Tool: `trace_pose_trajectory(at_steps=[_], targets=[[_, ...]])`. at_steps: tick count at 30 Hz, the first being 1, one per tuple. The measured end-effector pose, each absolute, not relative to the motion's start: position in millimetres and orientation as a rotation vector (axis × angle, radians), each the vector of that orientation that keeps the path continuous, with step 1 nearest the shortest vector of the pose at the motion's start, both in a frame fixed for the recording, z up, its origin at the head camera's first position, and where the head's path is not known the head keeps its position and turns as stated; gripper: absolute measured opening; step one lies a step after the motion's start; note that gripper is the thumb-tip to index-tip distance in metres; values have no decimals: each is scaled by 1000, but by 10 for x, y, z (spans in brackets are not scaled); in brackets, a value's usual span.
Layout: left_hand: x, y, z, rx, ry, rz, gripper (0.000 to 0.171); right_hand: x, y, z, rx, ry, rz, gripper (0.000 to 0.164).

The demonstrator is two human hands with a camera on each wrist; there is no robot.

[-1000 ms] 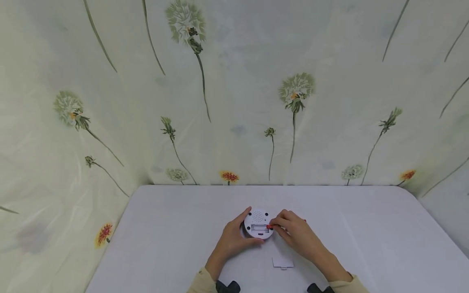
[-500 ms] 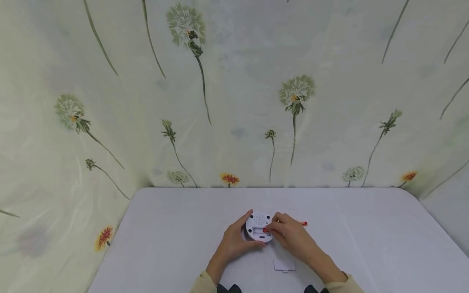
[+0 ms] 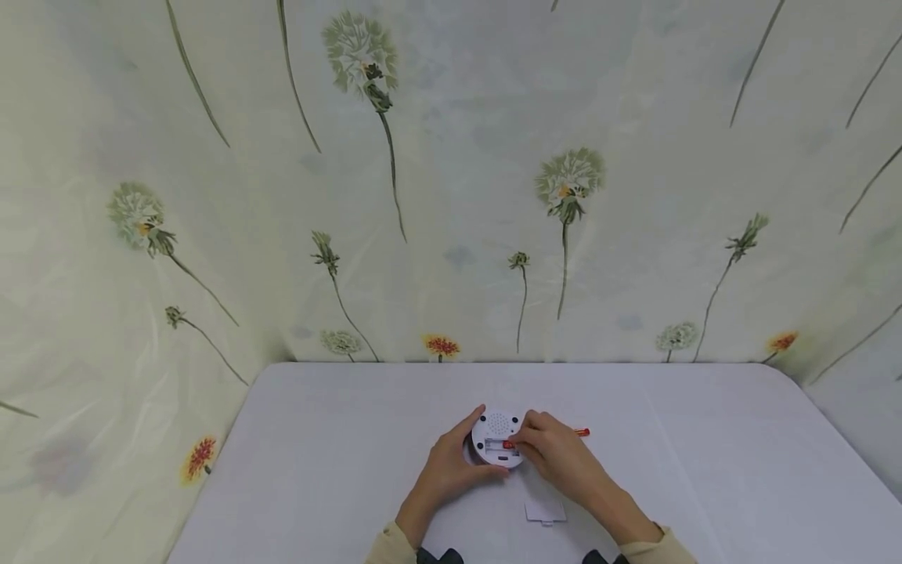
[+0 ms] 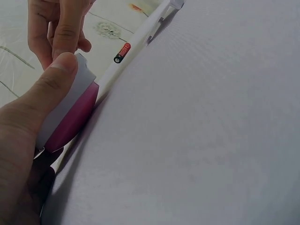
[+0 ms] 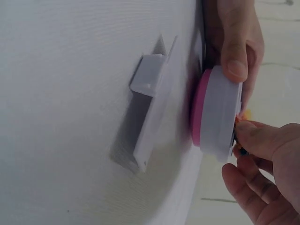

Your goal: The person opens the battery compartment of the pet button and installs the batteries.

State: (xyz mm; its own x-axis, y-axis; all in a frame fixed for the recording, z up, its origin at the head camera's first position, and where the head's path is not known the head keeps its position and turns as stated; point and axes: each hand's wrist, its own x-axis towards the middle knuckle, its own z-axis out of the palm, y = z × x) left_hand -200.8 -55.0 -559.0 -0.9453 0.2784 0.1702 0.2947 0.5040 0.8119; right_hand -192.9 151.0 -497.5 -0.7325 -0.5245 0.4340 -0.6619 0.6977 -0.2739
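**Battery (image 3: 508, 444) pinched at the bay (image 3: 495, 445) of a round device (image 3: 498, 424)**

Both hands are busy at the middle of the white worktop (image 3: 317, 470). The left hand (image 3: 451, 462) is clamped round the device's side, thumb on the near edge, a finger at the far edge. The right hand (image 3: 560, 454) pinches the battery, whose red end shows over the bay; whether it is seated, I cannot tell.

The device's perforated white face, with dark feet near its rim, is turned up, and its pink band is towards the worktop. A second battery (image 4: 123, 52), red with a dark end, lies just beyond the right hand. The white cover (image 3: 546, 513) lies between the forearms, tab towards the person. Beige sleeves (image 3: 391, 546) show below, and a dandelion-printed cloth (image 3: 458, 157) hangs behind.
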Motion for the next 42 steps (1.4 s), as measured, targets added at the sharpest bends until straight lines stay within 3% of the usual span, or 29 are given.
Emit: trace_pose_trajectory(at_steps=[42], targets=[[-2023,-564,-5642,-519,-2710,-1443,101,-1910,1245,-4983,755,-2621,547,14]])
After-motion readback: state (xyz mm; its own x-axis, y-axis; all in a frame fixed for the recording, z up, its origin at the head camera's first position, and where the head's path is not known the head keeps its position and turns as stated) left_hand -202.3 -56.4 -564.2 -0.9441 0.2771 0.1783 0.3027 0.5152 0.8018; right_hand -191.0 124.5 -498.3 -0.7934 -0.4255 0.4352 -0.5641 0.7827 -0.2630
